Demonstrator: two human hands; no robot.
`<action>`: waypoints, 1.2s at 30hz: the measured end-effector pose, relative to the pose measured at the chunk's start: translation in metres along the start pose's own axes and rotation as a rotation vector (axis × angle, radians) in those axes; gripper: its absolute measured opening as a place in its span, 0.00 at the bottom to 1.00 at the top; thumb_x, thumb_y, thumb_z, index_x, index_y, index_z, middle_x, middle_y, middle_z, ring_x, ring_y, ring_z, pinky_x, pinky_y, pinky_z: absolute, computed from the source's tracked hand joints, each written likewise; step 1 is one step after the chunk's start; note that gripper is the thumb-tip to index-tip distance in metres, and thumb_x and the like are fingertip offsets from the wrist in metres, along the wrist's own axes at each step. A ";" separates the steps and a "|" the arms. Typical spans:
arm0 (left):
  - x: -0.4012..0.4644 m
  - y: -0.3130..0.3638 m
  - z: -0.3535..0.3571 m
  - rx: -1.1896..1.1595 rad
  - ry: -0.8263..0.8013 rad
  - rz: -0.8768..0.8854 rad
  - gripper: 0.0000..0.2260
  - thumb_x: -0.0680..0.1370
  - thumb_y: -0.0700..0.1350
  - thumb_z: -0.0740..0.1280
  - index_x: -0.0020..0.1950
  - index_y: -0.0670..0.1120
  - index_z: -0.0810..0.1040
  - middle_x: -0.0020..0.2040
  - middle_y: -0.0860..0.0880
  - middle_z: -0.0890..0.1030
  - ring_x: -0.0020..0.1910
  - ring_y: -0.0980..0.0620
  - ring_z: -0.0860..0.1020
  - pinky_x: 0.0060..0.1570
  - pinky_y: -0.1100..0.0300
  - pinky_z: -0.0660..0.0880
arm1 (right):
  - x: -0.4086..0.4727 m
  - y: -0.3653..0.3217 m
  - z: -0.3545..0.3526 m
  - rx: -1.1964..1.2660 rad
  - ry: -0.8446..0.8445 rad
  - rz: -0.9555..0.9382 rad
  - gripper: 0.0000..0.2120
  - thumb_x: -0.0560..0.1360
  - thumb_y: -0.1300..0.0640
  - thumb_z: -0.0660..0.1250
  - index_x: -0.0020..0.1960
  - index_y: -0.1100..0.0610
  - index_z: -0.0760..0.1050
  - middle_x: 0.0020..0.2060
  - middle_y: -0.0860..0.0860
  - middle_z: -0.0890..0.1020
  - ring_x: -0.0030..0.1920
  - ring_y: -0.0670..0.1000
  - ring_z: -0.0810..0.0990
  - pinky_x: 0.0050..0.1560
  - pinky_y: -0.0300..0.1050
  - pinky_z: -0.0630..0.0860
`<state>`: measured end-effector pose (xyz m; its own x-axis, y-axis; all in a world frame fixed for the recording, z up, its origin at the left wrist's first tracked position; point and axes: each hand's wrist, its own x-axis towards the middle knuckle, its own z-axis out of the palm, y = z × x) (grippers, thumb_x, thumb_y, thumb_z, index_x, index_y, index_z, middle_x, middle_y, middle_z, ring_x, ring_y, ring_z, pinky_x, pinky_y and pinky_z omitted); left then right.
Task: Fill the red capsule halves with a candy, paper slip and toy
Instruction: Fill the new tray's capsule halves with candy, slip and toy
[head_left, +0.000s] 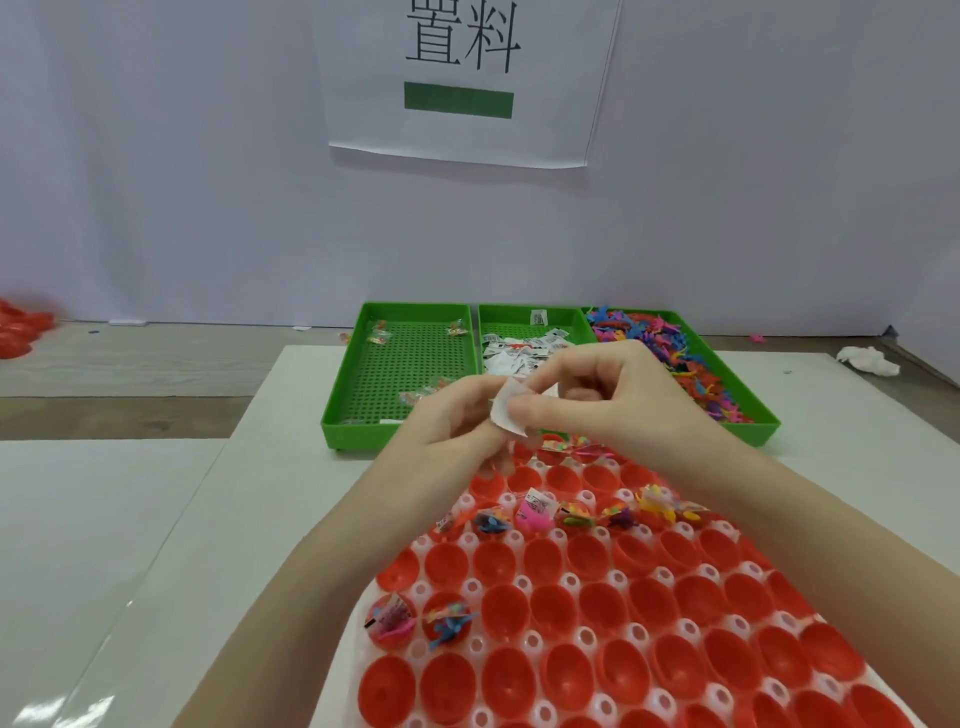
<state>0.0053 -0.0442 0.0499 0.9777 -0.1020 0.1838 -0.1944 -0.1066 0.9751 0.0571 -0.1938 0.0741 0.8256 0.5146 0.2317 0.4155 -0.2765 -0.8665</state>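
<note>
Both hands meet above the far end of a white holder full of red capsule halves. My left hand and my right hand pinch the same white paper slip between thumbs and fingers. One row of halves holds candies, slips and toys, and two filled halves sit at the near left. Three green trays lie behind: candies, paper slips, colourful toys.
A white wall with a printed sign stands close behind the trays. Loose red capsule halves lie at the far left edge. A crumpled white tissue sits at the right. White sheets cover the table.
</note>
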 end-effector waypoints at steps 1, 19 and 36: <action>-0.002 0.001 0.001 -0.010 -0.007 -0.008 0.11 0.77 0.34 0.59 0.53 0.44 0.77 0.32 0.55 0.79 0.29 0.60 0.73 0.31 0.69 0.70 | -0.003 -0.001 0.001 -0.012 0.019 -0.011 0.04 0.69 0.58 0.73 0.37 0.57 0.81 0.21 0.45 0.59 0.25 0.44 0.57 0.28 0.34 0.57; -0.017 0.008 0.005 -0.067 -0.021 0.087 0.10 0.78 0.37 0.59 0.55 0.47 0.76 0.27 0.55 0.78 0.27 0.62 0.74 0.35 0.69 0.74 | -0.029 -0.012 0.002 0.259 0.021 0.089 0.09 0.75 0.54 0.63 0.49 0.55 0.80 0.26 0.46 0.70 0.28 0.45 0.63 0.29 0.35 0.64; -0.022 0.016 0.021 -0.103 0.005 0.112 0.07 0.77 0.39 0.63 0.52 0.41 0.79 0.28 0.54 0.79 0.25 0.60 0.74 0.32 0.70 0.73 | -0.044 -0.018 0.010 0.505 -0.032 0.084 0.27 0.68 0.49 0.61 0.67 0.43 0.63 0.57 0.33 0.77 0.59 0.34 0.74 0.61 0.47 0.67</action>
<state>-0.0213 -0.0649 0.0585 0.9508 -0.1022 0.2924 -0.2933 0.0070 0.9560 0.0090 -0.2034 0.0750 0.8329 0.5340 0.1452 0.1055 0.1042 -0.9889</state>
